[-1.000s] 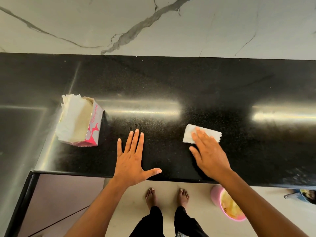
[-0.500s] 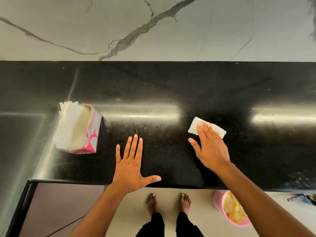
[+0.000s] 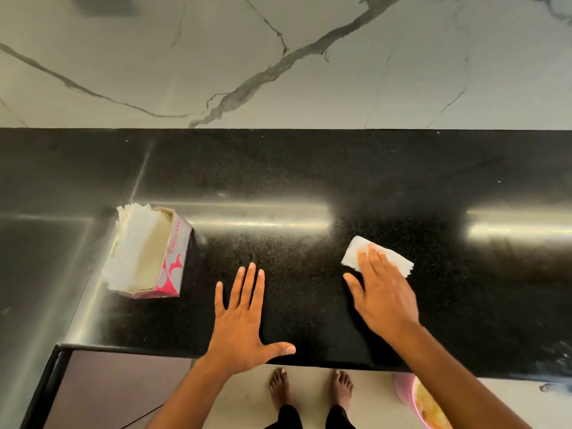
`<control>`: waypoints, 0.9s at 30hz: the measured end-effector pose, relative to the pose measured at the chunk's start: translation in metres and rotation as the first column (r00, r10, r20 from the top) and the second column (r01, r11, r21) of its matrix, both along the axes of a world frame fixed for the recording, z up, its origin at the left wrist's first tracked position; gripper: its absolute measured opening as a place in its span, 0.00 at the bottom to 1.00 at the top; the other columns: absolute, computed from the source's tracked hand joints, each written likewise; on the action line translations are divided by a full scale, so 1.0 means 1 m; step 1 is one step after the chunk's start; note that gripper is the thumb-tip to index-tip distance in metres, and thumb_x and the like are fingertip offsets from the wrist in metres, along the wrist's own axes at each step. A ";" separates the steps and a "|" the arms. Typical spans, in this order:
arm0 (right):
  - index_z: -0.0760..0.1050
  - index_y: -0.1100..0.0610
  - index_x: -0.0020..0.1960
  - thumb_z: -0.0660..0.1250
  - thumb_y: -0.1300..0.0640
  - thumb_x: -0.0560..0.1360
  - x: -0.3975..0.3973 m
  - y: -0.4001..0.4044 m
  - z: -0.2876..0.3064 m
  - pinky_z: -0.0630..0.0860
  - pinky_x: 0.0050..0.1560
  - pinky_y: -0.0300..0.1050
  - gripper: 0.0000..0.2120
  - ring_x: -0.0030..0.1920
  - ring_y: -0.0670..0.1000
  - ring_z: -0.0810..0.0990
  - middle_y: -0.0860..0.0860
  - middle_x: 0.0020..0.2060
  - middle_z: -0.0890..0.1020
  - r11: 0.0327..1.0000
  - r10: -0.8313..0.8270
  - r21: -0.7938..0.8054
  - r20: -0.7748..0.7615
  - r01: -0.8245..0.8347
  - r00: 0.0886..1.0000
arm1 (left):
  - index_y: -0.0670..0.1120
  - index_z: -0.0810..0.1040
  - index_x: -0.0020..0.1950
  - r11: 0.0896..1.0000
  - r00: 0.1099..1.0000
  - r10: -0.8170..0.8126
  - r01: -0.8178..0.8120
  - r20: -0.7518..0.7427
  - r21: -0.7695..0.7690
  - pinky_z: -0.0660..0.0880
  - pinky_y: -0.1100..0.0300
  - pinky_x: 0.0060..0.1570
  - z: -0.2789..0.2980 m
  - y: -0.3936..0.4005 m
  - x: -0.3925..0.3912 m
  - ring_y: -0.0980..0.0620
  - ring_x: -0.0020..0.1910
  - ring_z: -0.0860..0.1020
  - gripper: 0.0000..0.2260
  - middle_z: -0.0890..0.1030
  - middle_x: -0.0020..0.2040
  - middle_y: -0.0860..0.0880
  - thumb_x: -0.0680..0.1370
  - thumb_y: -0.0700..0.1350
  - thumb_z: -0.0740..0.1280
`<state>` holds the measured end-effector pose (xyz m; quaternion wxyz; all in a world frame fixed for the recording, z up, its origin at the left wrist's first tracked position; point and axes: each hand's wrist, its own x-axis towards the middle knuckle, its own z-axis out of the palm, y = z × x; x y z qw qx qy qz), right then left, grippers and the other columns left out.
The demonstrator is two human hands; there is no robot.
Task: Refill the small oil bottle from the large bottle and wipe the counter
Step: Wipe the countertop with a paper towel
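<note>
The right hand (image 3: 383, 292) presses flat fingers on a white tissue (image 3: 376, 255) on the black bench (image 3: 309, 181). Left of the tissue, the left hand (image 3: 241, 317) lies flat, holding nothing.

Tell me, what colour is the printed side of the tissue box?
The tissue box side is pale grey with pink-red print, clearest in the head view.

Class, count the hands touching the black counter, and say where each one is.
2. The left hand lies flat near the counter's front edge; the right hand presses a white tissue further right.
</note>
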<state>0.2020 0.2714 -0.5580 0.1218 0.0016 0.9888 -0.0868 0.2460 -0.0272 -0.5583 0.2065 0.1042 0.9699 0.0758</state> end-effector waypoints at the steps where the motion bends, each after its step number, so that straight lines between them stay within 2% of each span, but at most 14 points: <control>1: 0.62 0.55 0.83 0.43 0.34 0.82 -0.002 -0.014 0.002 0.60 0.81 0.55 0.38 0.82 0.57 0.62 0.55 0.82 0.64 0.999 0.017 -0.036 -0.006 -0.017 1.000 | 0.47 0.29 0.84 1.000 1.000 0.005 -0.005 -0.003 0.009 0.33 0.33 0.80 0.000 0.000 0.000 0.47 0.82 0.26 0.68 0.25 0.83 0.50 0.62 0.90 0.52; 4: 0.69 0.55 0.80 0.51 0.37 0.83 0.029 -0.034 -0.001 0.65 0.79 0.55 0.33 0.79 0.57 0.69 0.54 0.79 0.70 0.966 0.253 -0.044 -0.066 -0.256 0.965 | 0.48 0.27 0.83 1.000 1.000 0.005 -0.005 -0.004 0.012 0.31 0.34 0.80 0.000 0.001 0.001 0.47 0.81 0.24 0.68 0.23 0.82 0.50 0.62 0.90 0.51; 7: 0.69 0.54 0.79 0.55 0.37 0.83 0.069 -0.005 -0.004 0.59 0.79 0.52 0.31 0.80 0.53 0.67 0.52 0.80 0.68 0.910 0.412 -0.017 -0.064 -0.413 0.909 | 0.48 0.26 0.82 0.999 1.000 0.016 -0.016 -0.006 0.029 0.30 0.34 0.80 0.003 0.000 0.000 0.48 0.81 0.23 0.68 0.22 0.82 0.51 0.61 0.90 0.50; 9: 0.68 0.54 0.80 0.53 0.36 0.84 0.072 0.024 -0.006 0.59 0.78 0.52 0.32 0.80 0.54 0.67 0.51 0.81 0.65 0.924 0.381 -0.003 -0.069 -0.382 0.922 | 0.48 0.26 0.82 0.999 1.000 0.019 -0.018 -0.012 0.028 0.29 0.35 0.79 0.004 0.001 -0.001 0.48 0.80 0.22 0.68 0.22 0.81 0.51 0.61 0.90 0.50; 11: 0.66 0.55 0.81 0.51 0.35 0.84 0.052 0.035 -0.007 0.61 0.80 0.52 0.34 0.80 0.54 0.66 0.52 0.81 0.65 0.965 0.263 0.023 -0.065 -0.262 0.963 | 0.48 0.26 0.82 0.999 1.000 0.014 -0.014 -0.014 0.033 0.29 0.35 0.79 0.003 0.001 0.000 0.48 0.81 0.22 0.68 0.22 0.81 0.51 0.61 0.90 0.51; 14: 0.61 0.55 0.83 0.45 0.33 0.83 0.015 0.002 -0.006 0.56 0.82 0.53 0.38 0.83 0.55 0.60 0.54 0.82 0.62 0.996 0.089 0.028 -0.045 -0.088 0.995 | 0.47 0.33 0.85 0.998 0.999 0.018 -0.016 -0.043 0.054 0.33 0.34 0.80 -0.001 0.000 0.001 0.47 0.83 0.28 0.68 0.28 0.84 0.51 0.62 0.90 0.54; 16: 0.60 0.57 0.83 0.44 0.33 0.84 0.011 -0.027 -0.007 0.54 0.83 0.55 0.37 0.83 0.57 0.60 0.56 0.83 0.61 0.985 0.172 0.004 -0.028 -0.172 0.985 | 0.47 0.38 0.87 0.998 0.999 0.016 -0.013 -0.044 0.065 0.36 0.33 0.80 -0.005 0.000 0.002 0.47 0.85 0.33 0.68 0.33 0.86 0.50 0.62 0.89 0.56; 18: 0.60 0.56 0.83 0.46 0.33 0.85 0.033 -0.037 -0.010 0.54 0.82 0.56 0.36 0.82 0.58 0.61 0.56 0.82 0.61 0.933 0.360 0.006 -0.022 -0.360 0.933 | 0.47 0.40 0.87 0.998 0.999 0.012 -0.009 -0.051 0.065 0.37 0.33 0.80 -0.007 -0.001 0.003 0.46 0.86 0.35 0.67 0.36 0.87 0.49 0.62 0.89 0.57; 21: 0.60 0.55 0.83 0.51 0.31 0.83 0.068 -0.003 -0.005 0.55 0.76 0.55 0.38 0.82 0.55 0.61 0.53 0.83 0.60 0.860 0.511 0.007 0.013 -0.511 0.860 | 0.48 0.40 0.87 0.999 0.999 0.014 -0.012 -0.046 0.049 0.36 0.35 0.80 -0.006 -0.002 0.001 0.47 0.86 0.34 0.67 0.35 0.87 0.50 0.62 0.89 0.57; 23: 0.54 0.54 0.85 0.50 0.28 0.82 0.069 0.028 -0.002 0.53 0.78 0.54 0.41 0.84 0.54 0.57 0.52 0.85 0.55 0.878 0.476 0.007 0.068 -0.478 0.877 | 0.48 0.37 0.86 0.999 0.999 0.019 -0.018 -0.050 0.038 0.33 0.36 0.80 -0.005 -0.001 0.001 0.47 0.85 0.32 0.68 0.33 0.86 0.51 0.62 0.89 0.56; 26: 0.39 0.53 0.85 0.42 0.24 0.80 0.032 0.042 0.000 0.44 0.84 0.54 0.46 0.85 0.53 0.40 0.51 0.84 0.39 0.953 0.295 0.039 0.095 -0.300 0.951 | 0.48 0.39 0.87 0.999 0.999 0.018 -0.017 -0.050 0.032 0.34 0.36 0.80 -0.006 0.001 0.001 0.46 0.86 0.34 0.67 0.35 0.87 0.50 0.62 0.89 0.57; 27: 0.37 0.54 0.85 0.40 0.24 0.79 0.015 0.035 0.000 0.41 0.84 0.55 0.46 0.84 0.53 0.37 0.51 0.84 0.37 0.970 0.236 0.042 0.087 -0.240 0.968 | 0.47 0.41 0.87 0.999 0.999 0.021 -0.019 -0.048 0.037 0.35 0.36 0.80 -0.007 0.000 0.002 0.46 0.86 0.36 0.67 0.37 0.87 0.50 0.63 0.89 0.57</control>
